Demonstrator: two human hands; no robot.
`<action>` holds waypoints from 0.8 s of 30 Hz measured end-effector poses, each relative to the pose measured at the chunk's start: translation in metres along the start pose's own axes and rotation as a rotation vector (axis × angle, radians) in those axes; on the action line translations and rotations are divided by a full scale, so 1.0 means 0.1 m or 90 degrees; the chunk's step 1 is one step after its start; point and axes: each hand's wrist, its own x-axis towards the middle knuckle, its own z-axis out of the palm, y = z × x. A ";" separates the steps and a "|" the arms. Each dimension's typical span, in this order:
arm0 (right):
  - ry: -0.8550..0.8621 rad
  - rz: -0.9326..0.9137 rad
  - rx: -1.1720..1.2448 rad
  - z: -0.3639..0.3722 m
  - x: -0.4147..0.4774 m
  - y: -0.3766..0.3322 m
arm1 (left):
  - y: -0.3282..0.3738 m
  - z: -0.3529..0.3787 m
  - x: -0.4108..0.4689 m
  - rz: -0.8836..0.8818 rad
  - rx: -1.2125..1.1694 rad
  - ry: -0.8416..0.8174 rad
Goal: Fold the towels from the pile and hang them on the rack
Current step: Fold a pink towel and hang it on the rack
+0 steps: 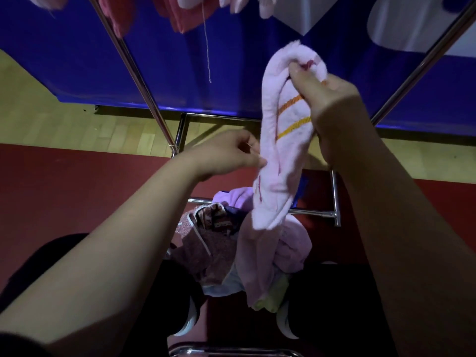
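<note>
A pale pink towel (277, 140) with orange and yellow stripes hangs bunched in the air at centre right. My right hand (324, 99) grips its top end, fingers curled into the cloth. My left hand (226, 155) pinches the towel's left edge about halfway down. Below it, between my knees, lies the pile of towels (239, 253), pink, maroon and patterned. The metal rack's slanted poles (139, 76) rise on the left and right, and its base bars (332, 199) sit on the floor. Several pink and red towels (185, 14) hang along the top edge of the view.
A blue cloth screen (180, 60) stands behind the rack. The floor is yellow wood at the back and a red mat (77, 191) in front. A loose thread (207, 47) dangles from a hung towel. My white shoes (188, 320) show below the pile.
</note>
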 end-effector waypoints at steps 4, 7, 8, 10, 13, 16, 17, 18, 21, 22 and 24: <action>-0.026 0.009 0.058 0.01 -0.04 -0.02 | 0.05 0.13 -0.01 0.019 -0.062 0.004; -0.033 -0.005 0.072 0.06 -0.03 -0.03 | 0.14 0.12 0.04 0.100 -0.125 0.110; -0.035 -0.016 0.070 0.07 -0.03 -0.03 | 0.16 0.10 0.06 0.116 -0.127 0.154; -0.033 -0.029 0.087 0.08 -0.05 -0.06 | 0.13 0.07 0.07 0.118 -0.070 0.212; -0.036 -0.026 0.174 0.03 -0.06 -0.13 | 0.02 0.07 0.06 0.040 0.109 0.186; -0.035 -0.042 0.202 -0.05 -0.04 -0.18 | -0.14 0.09 0.08 -0.057 0.220 0.110; -0.025 -0.051 0.170 -0.07 -0.03 -0.17 | -0.17 0.08 0.08 -0.080 0.249 0.108; -0.003 -0.059 0.131 -0.08 -0.01 -0.14 | -0.18 0.05 0.09 -0.094 0.274 0.124; 0.070 -0.052 0.068 -0.13 0.06 -0.02 | -0.09 -0.11 0.10 -0.071 0.261 0.268; 0.079 -0.052 0.053 -0.14 0.08 0.00 | -0.04 -0.17 0.10 -0.039 0.230 0.334; 0.073 -0.058 0.037 -0.16 0.10 -0.01 | 0.08 -0.27 0.07 0.024 0.147 0.436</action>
